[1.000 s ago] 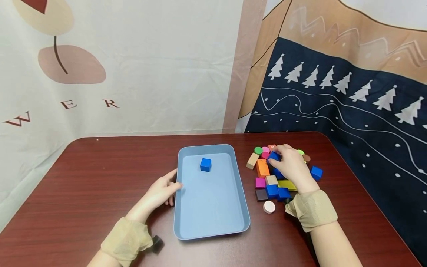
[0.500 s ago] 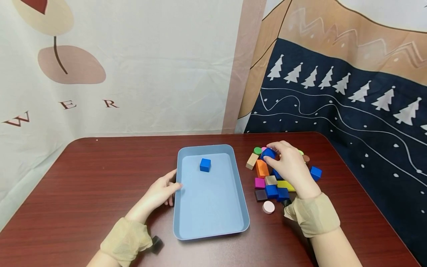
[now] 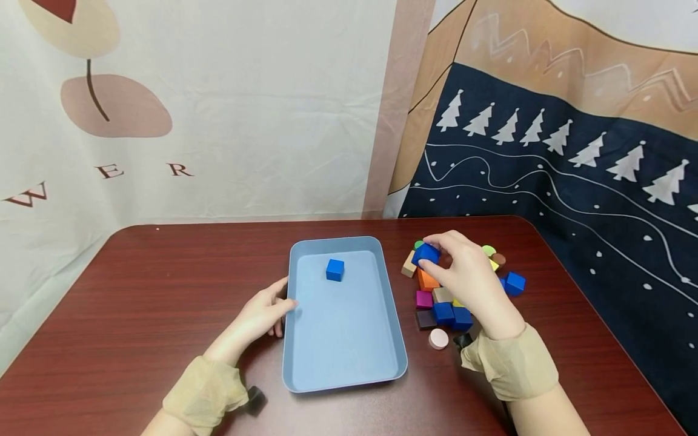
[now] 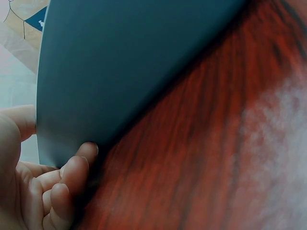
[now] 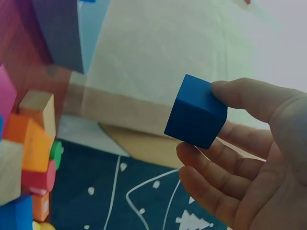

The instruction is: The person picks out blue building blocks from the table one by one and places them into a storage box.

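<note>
Blue and wooden, a small cube (image 3: pixel 426 254) sits pinched in the right hand (image 3: pixel 466 275), the thumb on one side and fingers on the other, so that this grip is closed on it. The right wrist view shows the cube held clear of the other blocks; from the head view it is over the far left part of a loose cluster, to the right of a pale blue tray (image 3: pixel 346 333). The left hand (image 3: pixel 264 309) grips the tray's left wall, thumb over the rim and fingers outside. Inside the tray, near its far end, rests a second blue block (image 3: pixel 335 270). The cluster, partly hidden by the right hand, includes an orange block (image 3: pixel 428 280), a magenta block (image 3: pixel 424 299), a dark block (image 3: pixel 425 320) and, beside that, two blue blocks (image 3: pixel 443 313) at the near edge. A whitish disc (image 3: pixel 438 339) lies just in front of them. To the right of the hand are a brown disc (image 3: pixel 498 258) and a further blue block (image 3: pixel 515 283). Everything stands on a reddish-brown tabletop (image 3: pixel 136 303), with printed cloth (image 3: pixel 262 133) hanging behind.
</note>
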Demonstrator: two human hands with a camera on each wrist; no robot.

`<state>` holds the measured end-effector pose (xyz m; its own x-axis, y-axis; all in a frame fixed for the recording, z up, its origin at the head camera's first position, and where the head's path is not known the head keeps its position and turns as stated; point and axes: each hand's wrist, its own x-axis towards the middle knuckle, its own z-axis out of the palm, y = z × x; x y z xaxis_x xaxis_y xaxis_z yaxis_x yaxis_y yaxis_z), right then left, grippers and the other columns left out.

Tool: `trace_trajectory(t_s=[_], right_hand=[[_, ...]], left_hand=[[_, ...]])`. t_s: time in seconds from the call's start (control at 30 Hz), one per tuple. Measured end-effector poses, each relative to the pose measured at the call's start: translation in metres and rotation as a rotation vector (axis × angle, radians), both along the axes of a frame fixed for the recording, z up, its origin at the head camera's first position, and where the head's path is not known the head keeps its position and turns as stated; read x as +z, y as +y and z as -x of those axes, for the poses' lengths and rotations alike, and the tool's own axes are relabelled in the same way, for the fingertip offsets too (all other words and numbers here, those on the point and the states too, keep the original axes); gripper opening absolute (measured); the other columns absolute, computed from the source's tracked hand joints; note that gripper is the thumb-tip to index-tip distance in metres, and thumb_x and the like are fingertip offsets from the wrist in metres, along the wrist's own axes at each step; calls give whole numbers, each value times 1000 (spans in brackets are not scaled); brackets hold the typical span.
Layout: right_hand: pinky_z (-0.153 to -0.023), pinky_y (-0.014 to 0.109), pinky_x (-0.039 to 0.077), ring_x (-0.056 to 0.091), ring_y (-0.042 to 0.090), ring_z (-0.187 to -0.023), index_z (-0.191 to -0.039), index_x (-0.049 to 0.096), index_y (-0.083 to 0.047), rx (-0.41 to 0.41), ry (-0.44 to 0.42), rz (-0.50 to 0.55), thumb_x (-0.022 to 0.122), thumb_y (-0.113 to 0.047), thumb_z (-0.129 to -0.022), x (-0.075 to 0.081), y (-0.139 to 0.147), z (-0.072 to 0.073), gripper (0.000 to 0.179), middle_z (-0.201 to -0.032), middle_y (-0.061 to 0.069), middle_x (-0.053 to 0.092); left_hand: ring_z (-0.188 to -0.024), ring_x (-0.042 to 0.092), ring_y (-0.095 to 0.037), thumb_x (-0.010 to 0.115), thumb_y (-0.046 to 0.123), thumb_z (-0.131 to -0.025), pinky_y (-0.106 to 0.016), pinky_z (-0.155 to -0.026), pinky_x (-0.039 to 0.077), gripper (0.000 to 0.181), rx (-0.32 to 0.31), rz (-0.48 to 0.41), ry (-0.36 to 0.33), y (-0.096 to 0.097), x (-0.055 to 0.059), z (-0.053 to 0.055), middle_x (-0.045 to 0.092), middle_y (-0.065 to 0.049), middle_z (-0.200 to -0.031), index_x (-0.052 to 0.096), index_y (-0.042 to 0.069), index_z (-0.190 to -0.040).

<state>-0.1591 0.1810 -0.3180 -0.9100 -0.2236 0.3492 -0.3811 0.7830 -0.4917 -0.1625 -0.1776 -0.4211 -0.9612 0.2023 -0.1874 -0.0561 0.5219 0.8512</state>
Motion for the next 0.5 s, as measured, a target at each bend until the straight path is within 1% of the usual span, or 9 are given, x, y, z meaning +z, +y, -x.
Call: trace_trajectory(t_s=[0.13,0.27,0.37,0.5], right_hand=[[-69,34,52,57,21,-84,-117,64,-4,27,11,2,75,-14,-83,4,-5,-6,37,-106,9,62],[-66,34,51,56,20,-84,-118,64,-4,50,19,-1,75,-15,-83,8,-11,-12,38,-109,9,62],[-69,36,53,57,21,-88,-119,64,-4,75,24,7,76,-15,-83,12,-16,-16,39,-111,9,62],[-78,40,53,59,21,-98,-118,65,-5,109,30,18,77,-15,-82,14,-23,-21,39,-112,7,64]], left_hand=[[-43,54,-25,59,19,-91,-35,-44,46,67,2,-4,-3,0,0,0,57,-7,-56,29,4,-149],[-43,54,-25,59,18,-91,-35,-44,46,67,-2,-6,1,0,-1,-1,57,-7,-56,29,4,-149],[-43,54,-24,59,18,-91,-35,-44,46,67,-3,-3,3,0,0,-1,57,-7,-56,30,4,-149],[-43,54,-25,59,19,-91,-35,-44,47,67,-5,-4,5,0,0,0,57,-7,-56,30,4,-149]])
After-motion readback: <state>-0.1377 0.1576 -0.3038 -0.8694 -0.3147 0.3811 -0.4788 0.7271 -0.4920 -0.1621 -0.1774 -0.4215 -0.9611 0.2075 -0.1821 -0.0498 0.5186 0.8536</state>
